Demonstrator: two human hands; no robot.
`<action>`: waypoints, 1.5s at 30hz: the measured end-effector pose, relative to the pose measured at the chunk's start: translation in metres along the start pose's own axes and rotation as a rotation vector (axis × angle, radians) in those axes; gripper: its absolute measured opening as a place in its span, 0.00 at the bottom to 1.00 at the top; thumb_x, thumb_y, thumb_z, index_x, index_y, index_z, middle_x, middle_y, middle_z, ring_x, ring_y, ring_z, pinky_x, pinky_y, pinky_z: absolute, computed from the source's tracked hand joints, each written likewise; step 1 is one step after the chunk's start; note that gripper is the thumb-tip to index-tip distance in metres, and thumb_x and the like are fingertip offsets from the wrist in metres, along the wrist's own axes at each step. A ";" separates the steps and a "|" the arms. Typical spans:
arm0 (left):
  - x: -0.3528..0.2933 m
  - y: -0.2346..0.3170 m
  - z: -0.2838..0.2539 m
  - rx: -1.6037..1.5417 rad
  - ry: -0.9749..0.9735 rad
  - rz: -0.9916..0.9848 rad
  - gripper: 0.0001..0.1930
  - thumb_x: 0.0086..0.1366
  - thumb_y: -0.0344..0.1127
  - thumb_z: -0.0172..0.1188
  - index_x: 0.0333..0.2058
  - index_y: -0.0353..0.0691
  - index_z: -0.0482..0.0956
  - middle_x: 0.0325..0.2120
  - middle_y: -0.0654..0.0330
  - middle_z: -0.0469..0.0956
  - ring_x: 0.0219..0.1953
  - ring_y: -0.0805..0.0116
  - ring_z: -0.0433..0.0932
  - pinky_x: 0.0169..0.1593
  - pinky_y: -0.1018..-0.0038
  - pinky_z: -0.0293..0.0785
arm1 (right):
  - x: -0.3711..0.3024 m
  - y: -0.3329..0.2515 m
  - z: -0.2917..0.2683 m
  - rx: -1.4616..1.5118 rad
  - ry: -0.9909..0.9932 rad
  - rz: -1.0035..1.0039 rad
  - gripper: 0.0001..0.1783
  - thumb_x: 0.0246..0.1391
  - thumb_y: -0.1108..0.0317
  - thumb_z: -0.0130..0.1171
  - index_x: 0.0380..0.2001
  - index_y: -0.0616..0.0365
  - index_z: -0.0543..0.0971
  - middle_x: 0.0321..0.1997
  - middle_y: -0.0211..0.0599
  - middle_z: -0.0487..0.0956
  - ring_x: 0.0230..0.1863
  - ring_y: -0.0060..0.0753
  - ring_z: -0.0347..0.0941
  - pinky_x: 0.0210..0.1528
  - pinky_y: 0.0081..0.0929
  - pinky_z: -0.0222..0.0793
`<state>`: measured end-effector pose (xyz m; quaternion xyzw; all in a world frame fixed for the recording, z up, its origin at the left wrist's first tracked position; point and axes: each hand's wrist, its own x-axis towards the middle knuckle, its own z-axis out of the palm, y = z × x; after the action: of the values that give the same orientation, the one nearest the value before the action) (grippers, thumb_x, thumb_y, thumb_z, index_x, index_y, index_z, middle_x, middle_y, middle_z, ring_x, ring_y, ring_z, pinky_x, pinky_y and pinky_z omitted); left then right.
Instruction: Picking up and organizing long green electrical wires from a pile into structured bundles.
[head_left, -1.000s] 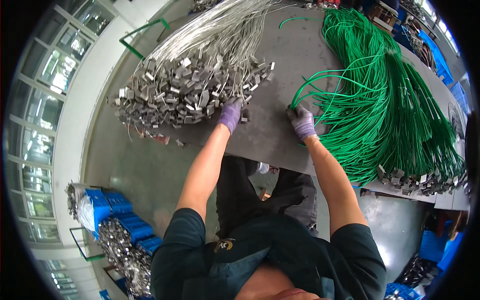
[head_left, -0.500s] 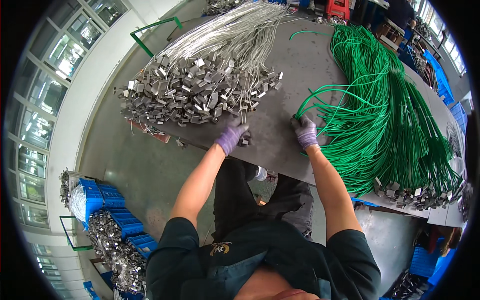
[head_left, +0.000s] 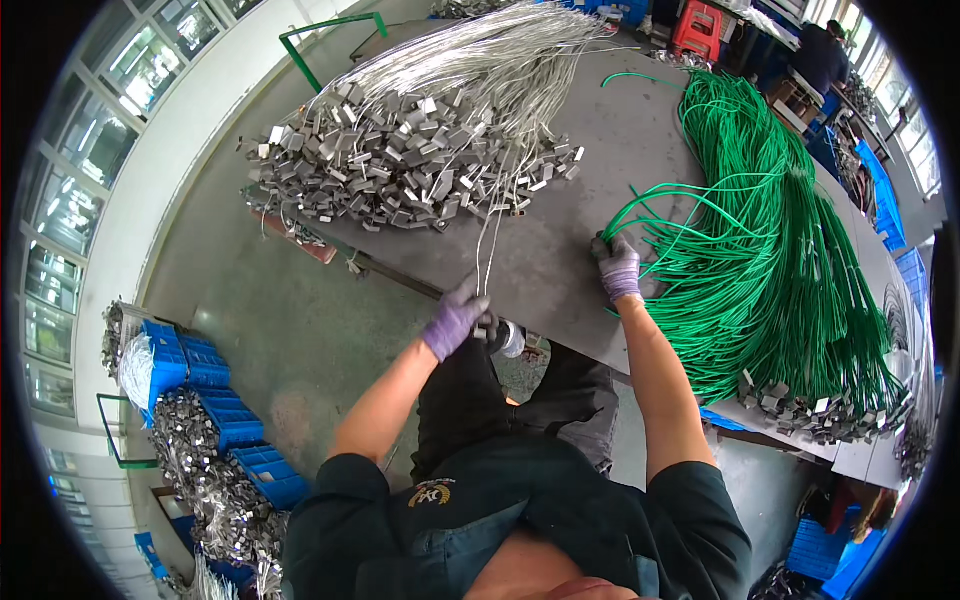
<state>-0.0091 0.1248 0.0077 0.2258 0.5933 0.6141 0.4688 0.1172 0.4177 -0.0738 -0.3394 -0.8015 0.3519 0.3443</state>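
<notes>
My left hand (head_left: 457, 318), in a purple and grey glove, is closed around a couple of thin silver wires (head_left: 485, 265) just off the table's near edge. Small grey metal blocks (head_left: 486, 327) show beside its fingers. These wires run up, taut, into a heap of grey metal blocks (head_left: 400, 165) with long silver wires (head_left: 470, 50) fanning out behind. My right hand (head_left: 618, 265), gloved alike, rests over the table with its fingers closed on the ends of a few green cables (head_left: 650, 195). They curve away into a large bundle of green cables (head_left: 760, 240).
The grey table (head_left: 580, 120) ends just in front of my legs. Metal blocks (head_left: 825, 415) lie at the bundle's near right end. Blue crates (head_left: 225, 415) and block piles stand on the floor at left. A red stool (head_left: 697, 30) and a person (head_left: 822, 58) are at the far right.
My left hand has drawn the silver wires toward me, past the table edge, stretching them out from the heap. My right hand keeps hold of the green cables. The whole view has shifted slightly.
</notes>
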 end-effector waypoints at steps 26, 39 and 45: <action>-0.158 -0.029 -0.031 1.114 0.155 0.112 0.33 0.62 0.32 0.49 0.65 0.57 0.47 0.18 0.47 0.74 0.19 0.52 0.74 0.25 0.60 0.71 | 0.013 -0.006 0.007 0.532 -0.260 0.385 0.12 0.52 0.61 0.59 0.33 0.59 0.77 0.24 0.32 0.78 0.20 0.26 0.74 0.19 0.20 0.67; -0.187 -0.030 -0.006 0.388 0.095 -0.036 0.30 0.66 0.31 0.45 0.65 0.55 0.49 0.20 0.63 0.73 0.21 0.76 0.72 0.31 0.76 0.73 | -0.017 -0.065 0.066 0.911 -0.463 0.351 0.14 0.55 0.63 0.55 0.39 0.62 0.70 0.30 0.46 0.76 0.30 0.41 0.75 0.28 0.31 0.70; -0.176 -0.041 0.000 0.906 0.133 0.010 0.32 0.63 0.32 0.47 0.64 0.57 0.49 0.30 0.46 0.77 0.27 0.56 0.78 0.33 0.62 0.74 | -0.042 -0.115 0.107 1.022 -0.254 0.722 0.14 0.57 0.65 0.50 0.43 0.63 0.67 0.33 0.52 0.78 0.29 0.45 0.78 0.26 0.36 0.76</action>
<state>0.0841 -0.0295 0.0182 0.3712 0.8298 0.3081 0.2805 0.0207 0.2889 -0.0499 -0.3367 -0.4022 0.8212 0.2247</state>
